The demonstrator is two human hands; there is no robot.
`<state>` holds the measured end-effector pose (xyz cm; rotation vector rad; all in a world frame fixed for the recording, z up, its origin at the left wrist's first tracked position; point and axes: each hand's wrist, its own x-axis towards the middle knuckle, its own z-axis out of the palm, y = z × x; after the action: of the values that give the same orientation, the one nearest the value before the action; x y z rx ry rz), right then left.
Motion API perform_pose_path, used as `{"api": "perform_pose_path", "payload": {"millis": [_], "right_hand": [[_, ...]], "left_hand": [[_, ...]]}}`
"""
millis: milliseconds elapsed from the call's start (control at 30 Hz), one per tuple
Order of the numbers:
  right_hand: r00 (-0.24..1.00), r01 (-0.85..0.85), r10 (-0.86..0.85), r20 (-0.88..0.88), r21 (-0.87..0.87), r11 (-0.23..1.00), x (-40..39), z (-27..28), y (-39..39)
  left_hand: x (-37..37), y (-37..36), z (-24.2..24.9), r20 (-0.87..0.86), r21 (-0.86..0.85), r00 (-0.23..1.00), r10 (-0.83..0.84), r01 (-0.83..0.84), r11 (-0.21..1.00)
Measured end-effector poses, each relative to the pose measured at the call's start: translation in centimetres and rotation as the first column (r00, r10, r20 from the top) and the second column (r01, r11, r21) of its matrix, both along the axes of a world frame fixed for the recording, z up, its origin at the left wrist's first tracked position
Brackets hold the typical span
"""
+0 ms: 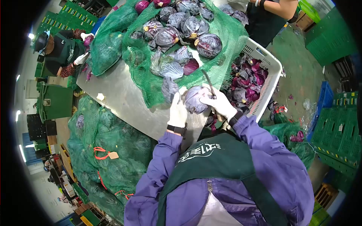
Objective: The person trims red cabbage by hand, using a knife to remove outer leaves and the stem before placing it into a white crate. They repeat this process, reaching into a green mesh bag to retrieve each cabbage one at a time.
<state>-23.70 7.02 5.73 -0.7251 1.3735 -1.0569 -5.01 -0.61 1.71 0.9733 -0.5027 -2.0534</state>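
Cabbage [196,100], round and dull purple with pale veins, sat between my two white-gloved hands, just above the near edge of the metal surface [111,84]. My right hand [223,103] was closed around a thin dark knife [208,81], its blade standing up past the fingers, and its thumb lay across the cabbage. My left hand [178,111] was at the other side with its fingers raised by the cabbage; I couldn't tell whether they were closed on it. A dark wrinkled leaf [169,89] hung right beside that hand. I could make out a black watch [177,130] on the left wrist and a dark band [235,118] on the right.

Beyond the hands, a green mesh [137,81] was spread over the surface, with loose outer leaves [171,69] on its near part and a pile of red cabbages [190,27] farther back. To the right, a white crate [272,67] held purple leaves and trimmings [247,81]. A filled green net bag [107,49] lay at the left of the surface, and below it stood large stuffed sacks [113,132] with red ties [101,152].

At the far left, a person [64,49] in white gloves handled another purple head [88,42]. At the upper right I saw part of a second person [279,8]. Green crates [337,133] were stacked at the far right.
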Motion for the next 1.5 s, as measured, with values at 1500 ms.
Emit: {"api": "perform_pose_path", "payload": {"millis": [1500], "right_hand": [[0.535, -0.407, -0.122, -0.836, -0.381, 0.830, 3.2, -4.1, 0.4]], "left_hand": [[0.0, 2.0, -0.3, 0.884, -0.415, 0.246, 0.397, 0.805, 0.424]]}}
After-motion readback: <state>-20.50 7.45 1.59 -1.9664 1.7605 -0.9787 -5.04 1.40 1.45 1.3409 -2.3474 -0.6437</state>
